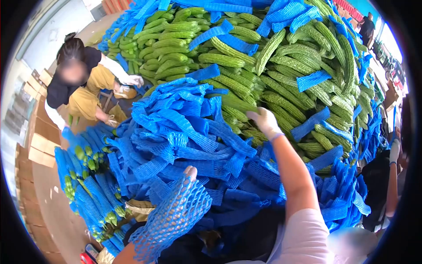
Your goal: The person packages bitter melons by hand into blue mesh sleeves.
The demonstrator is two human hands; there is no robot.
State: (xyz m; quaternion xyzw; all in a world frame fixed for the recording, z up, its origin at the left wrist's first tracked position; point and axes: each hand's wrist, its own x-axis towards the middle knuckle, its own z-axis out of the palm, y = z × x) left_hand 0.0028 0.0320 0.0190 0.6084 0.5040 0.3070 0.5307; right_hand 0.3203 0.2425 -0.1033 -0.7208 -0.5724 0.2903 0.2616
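My left hand [178,211] is inside a stretched blue foam net sleeve [169,224] that covers it down to the wrist. Its gloved fingertips poke out of the net's far end, close together. My right hand [267,123], in a white glove, is closed around the near end of a green bitter melon [239,104], which is blurred by motion. Below both hands lies a big heap of flat blue foam net sleeves [184,119]. Beyond it rises a pile of bare bitter melons [224,59].
Netted bitter melons [94,193] lie in rows at the lower left. A person [83,79] with white sleeves crouches at the left beside cardboard boxes [44,141]. Another person's gloved hand [394,150] shows at the right. Loose nets [285,15] lie across the pile.
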